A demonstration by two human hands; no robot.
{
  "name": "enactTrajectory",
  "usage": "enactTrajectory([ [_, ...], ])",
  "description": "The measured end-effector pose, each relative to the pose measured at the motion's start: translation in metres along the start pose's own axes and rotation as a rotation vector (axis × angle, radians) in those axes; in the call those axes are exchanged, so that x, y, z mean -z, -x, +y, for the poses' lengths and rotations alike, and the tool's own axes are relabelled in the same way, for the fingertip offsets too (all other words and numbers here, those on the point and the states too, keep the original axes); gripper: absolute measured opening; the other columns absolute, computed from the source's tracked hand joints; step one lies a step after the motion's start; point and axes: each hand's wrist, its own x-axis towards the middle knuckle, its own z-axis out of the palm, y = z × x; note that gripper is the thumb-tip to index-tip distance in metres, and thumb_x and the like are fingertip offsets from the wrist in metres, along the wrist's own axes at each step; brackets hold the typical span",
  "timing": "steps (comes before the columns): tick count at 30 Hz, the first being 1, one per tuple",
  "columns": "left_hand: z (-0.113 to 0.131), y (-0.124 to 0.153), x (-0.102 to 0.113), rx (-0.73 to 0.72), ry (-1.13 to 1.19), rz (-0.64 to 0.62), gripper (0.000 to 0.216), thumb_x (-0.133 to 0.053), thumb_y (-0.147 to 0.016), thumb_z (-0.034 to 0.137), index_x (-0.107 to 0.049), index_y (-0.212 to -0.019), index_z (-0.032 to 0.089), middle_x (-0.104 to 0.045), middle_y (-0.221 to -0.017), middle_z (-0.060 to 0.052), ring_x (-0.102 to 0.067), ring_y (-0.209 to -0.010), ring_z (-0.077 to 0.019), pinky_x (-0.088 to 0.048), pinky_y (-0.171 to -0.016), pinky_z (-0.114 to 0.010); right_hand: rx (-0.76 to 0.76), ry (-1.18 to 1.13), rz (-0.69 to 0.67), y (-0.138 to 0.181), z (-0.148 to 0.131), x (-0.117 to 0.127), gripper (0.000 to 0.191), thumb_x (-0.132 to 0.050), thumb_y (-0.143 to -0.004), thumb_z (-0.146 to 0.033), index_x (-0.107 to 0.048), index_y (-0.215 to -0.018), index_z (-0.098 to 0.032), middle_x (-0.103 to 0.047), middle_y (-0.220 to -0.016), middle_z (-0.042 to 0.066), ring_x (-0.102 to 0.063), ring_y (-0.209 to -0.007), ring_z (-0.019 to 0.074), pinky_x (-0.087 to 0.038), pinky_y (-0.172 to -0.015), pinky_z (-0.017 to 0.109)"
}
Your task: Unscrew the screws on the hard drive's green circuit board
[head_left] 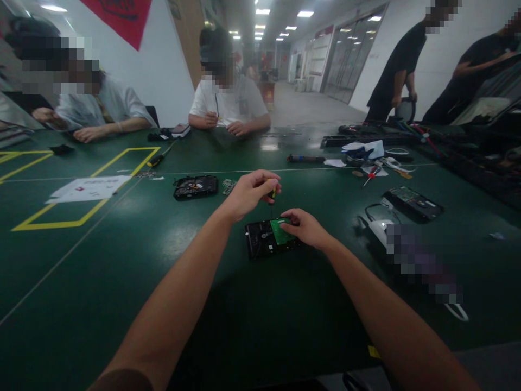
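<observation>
A black hard drive (260,241) lies on the green table in front of me, with a green circuit board (280,232) on its right half. My left hand (251,191) is closed round a small screwdriver (273,194) with a yellow and black handle, held upright above the drive. My right hand (306,227) rests on the right edge of the drive, fingers curled over the circuit board.
Another hard drive (196,186) and a loose green board (229,186) lie further back. A third drive (412,201) sits at the right, near tools and cloths (366,149). Paper (87,188) lies inside yellow floor-tape lines (61,224). People sit across the table; two stand at right.
</observation>
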Motion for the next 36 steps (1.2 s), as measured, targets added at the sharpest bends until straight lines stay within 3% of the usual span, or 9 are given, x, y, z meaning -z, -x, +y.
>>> enactTrajectory([
  [3, -0.002, -0.001, 0.004, 0.007, -0.009, 0.016, 0.028, -0.065, -0.097, 0.036, -0.072, -0.117, 0.018, -0.073, -0.102, -0.009, -0.069, -0.092, -0.0172, -0.057, -0.066, -0.024, -0.014, -0.006, -0.006, 0.001, -0.002, 0.001, 0.035, -0.075, -0.088, -0.040, -0.072, -0.119, -0.023, -0.067, -0.101, 0.005, -0.062, -0.087, 0.0189, -0.050, -0.077, 0.035],
  [9, 0.006, 0.001, 0.003, 0.057, 0.107, -0.015, 0.025, -0.063, -0.098, 0.033, -0.073, -0.114, 0.016, -0.072, -0.109, -0.011, -0.068, -0.099, -0.0200, -0.062, -0.071, -0.030, -0.018, 0.011, 0.006, 0.001, -0.006, 0.001, 0.034, -0.076, -0.087, -0.038, -0.073, -0.117, -0.022, -0.067, -0.102, 0.005, -0.062, -0.088, 0.0192, -0.050, -0.080, 0.035],
  [18, 0.005, 0.002, -0.006, 0.005, 0.029, 0.068, 0.029, -0.084, -0.082, 0.030, -0.061, -0.092, 0.015, -0.070, -0.094, -0.007, -0.067, -0.079, -0.0135, -0.062, -0.063, -0.026, 0.016, 0.025, -0.005, 0.001, -0.002, 0.002, 0.034, -0.074, -0.089, -0.040, -0.072, -0.119, -0.024, -0.066, -0.105, 0.005, -0.061, -0.090, 0.0193, -0.051, -0.081, 0.036],
  [21, 0.003, 0.002, -0.006, -0.003, 0.048, 0.056, 0.031, -0.085, -0.081, 0.028, -0.061, -0.097, 0.016, -0.068, -0.090, -0.004, -0.067, -0.078, -0.0130, -0.062, -0.063, -0.025, 0.019, 0.026, -0.003, 0.001, -0.003, 0.002, 0.033, -0.074, -0.089, -0.039, -0.072, -0.119, -0.024, -0.066, -0.105, 0.005, -0.060, -0.091, 0.0192, -0.050, -0.082, 0.035],
  [25, 0.003, 0.000, -0.003, 0.020, 0.091, -0.004, 0.027, -0.072, -0.093, 0.030, -0.067, -0.115, 0.017, -0.067, -0.094, -0.006, -0.067, -0.090, -0.0153, -0.064, -0.073, -0.028, -0.023, 0.013, -0.007, 0.001, -0.005, 0.002, 0.035, -0.075, -0.088, -0.039, -0.072, -0.119, -0.023, -0.066, -0.102, 0.005, -0.061, -0.089, 0.0193, -0.050, -0.079, 0.034],
  [29, 0.003, 0.000, -0.001, 0.058, 0.137, -0.009, 0.023, -0.068, -0.096, 0.032, -0.070, -0.112, 0.016, -0.067, -0.100, -0.008, -0.066, -0.092, -0.0154, -0.065, -0.078, -0.030, -0.020, -0.011, -0.001, 0.001, -0.006, 0.002, 0.034, -0.076, -0.087, -0.038, -0.072, -0.117, -0.023, -0.065, -0.100, 0.005, -0.060, -0.088, 0.0188, -0.050, -0.079, 0.034],
  [36, 0.000, 0.002, -0.004, 0.001, 0.043, 0.082, 0.031, -0.081, -0.084, 0.030, -0.058, -0.098, 0.016, -0.068, -0.096, -0.006, -0.068, -0.085, -0.0159, -0.062, -0.061, -0.024, -0.008, -0.013, 0.006, 0.001, -0.002, 0.001, 0.035, -0.076, -0.087, -0.039, -0.072, -0.118, -0.024, -0.066, -0.102, 0.005, -0.061, -0.090, 0.0192, -0.050, -0.081, 0.035],
])
